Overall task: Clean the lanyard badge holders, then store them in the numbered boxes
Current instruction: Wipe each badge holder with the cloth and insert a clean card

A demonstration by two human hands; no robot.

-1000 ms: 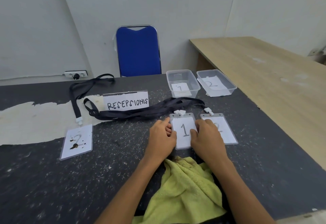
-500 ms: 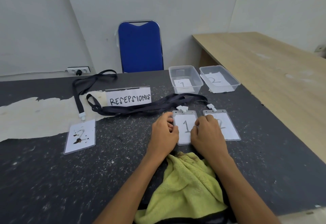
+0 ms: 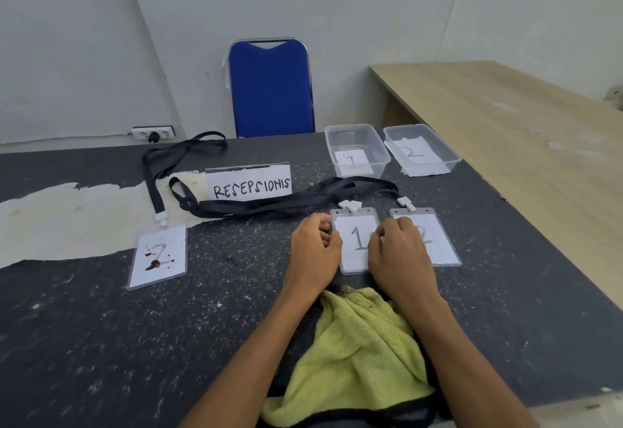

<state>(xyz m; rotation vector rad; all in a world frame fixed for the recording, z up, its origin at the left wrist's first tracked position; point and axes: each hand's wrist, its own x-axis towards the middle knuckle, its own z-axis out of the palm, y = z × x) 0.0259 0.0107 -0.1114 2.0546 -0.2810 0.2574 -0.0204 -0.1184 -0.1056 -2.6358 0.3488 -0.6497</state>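
Black and flecked with white, the table (image 3: 236, 309) carries three badges. Badge 1 (image 3: 355, 259) lies flat a little beyond the near middle, and both hands are on it. The left hand (image 3: 315, 255) has its fingers curled in against the badge's left edge. The right hand (image 3: 399, 259) curls its fingers over the right edge, so the two seem to pinch the badge by its sides. The right hand also hides part of clean badge 2 (image 3: 438, 242), which lies just right of badge 1.

Both badges have a white clip at the far end. Those clips join black lanyards (image 3: 286, 201) that trail left in a loose tangle in front of the sign (image 3: 251, 185), which reads RESEPSIONIS. Well to the left lies stained badge 2 (image 3: 158, 255), with dark brown blots over its number. The third lanyard (image 3: 153, 178) loops away from it toward the far edge.

The yellow cloth (image 3: 357, 343) is crumpled between the forearms at the near edge, with a brownish smudge at its far tip, just near of badge 1.

At the far right, clear box 1 (image 3: 337, 137) and box 2 (image 3: 448, 154) stand side by side, each showing a paper slip with its number. A blue chair (image 3: 269, 90) stands beyond the far edge, and a wooden table (image 3: 522, 141) adjoins on the right.
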